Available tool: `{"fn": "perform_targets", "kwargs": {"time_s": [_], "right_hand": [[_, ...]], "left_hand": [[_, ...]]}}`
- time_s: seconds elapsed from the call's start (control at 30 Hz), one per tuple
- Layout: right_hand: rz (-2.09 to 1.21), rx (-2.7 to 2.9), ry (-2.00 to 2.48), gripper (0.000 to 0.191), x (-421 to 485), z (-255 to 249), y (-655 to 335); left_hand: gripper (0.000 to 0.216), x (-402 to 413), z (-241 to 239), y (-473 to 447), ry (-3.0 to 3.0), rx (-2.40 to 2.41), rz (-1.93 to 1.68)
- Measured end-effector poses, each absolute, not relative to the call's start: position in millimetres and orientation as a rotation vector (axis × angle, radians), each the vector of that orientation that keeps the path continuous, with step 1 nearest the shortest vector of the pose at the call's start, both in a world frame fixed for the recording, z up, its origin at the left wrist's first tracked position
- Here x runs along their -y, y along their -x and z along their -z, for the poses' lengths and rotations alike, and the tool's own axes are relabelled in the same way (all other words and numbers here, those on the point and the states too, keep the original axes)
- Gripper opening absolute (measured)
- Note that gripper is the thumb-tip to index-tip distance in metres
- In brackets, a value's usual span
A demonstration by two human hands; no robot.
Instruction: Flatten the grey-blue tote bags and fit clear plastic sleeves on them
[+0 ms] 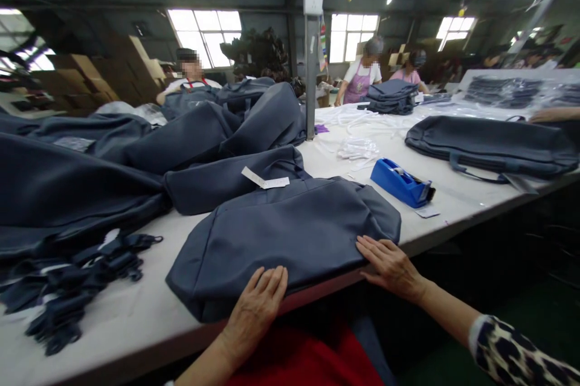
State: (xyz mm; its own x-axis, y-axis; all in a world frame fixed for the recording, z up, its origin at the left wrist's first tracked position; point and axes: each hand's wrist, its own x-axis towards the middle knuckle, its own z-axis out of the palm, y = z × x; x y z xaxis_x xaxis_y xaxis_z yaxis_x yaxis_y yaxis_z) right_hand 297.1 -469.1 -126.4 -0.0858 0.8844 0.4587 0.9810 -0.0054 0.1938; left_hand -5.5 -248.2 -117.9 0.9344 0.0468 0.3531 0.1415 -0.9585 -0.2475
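Observation:
A dark blue bag point(290, 235) lies flat on the white work table in front of me, its near edge along the table's front edge. My left hand point(260, 298) rests on the bag's near edge left of the middle, fingers laid on the fabric and the thumb hidden. Toward the bag's right end, my right hand point(385, 262) lies with fingers stretched over the near edge, its thumb apart and lower. Both hands are open. A white paper tag point(265, 179) sits at the bag's far side, next to another folded dark blue bag point(226, 183).
A blue tape dispenser point(401, 183) stands right of the bag. Dark straps with hooks point(77, 283) are heaped at left, below piled bags point(190, 132). A metal post point(310, 78) rises behind. Another bag point(492, 144) lies at right, near a co-worker's arm point(555, 114). Other people work farther back.

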Motion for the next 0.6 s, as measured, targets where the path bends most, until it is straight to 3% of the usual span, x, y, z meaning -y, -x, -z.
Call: {"fn": "perform_targets", "kwargs": {"time_s": [0.27,0.43,0.53,0.6], "right_hand": [[0.927,2.172,1.986,0.042,456.6,117.6,-273.9],[0.914,2.129,1.965,0.040,456.9,124.1,-262.6],[0.898,2.100,1.988,0.040,457.8,125.6,-262.3],[0.904,2.066,1.999,0.041,458.7,125.5,-261.6]], "left_hand": [[0.046,231.2,119.5,24.8,2.764,0.033,0.679],[0.020,239.6,51.7,3.9,2.971,0.116,0.422],[0.020,254.0,5.2,-67.7,3.163,-0.016,0.415],[0.025,262.4,-0.7,-128.4,3.288,-0.155,0.445]]}}
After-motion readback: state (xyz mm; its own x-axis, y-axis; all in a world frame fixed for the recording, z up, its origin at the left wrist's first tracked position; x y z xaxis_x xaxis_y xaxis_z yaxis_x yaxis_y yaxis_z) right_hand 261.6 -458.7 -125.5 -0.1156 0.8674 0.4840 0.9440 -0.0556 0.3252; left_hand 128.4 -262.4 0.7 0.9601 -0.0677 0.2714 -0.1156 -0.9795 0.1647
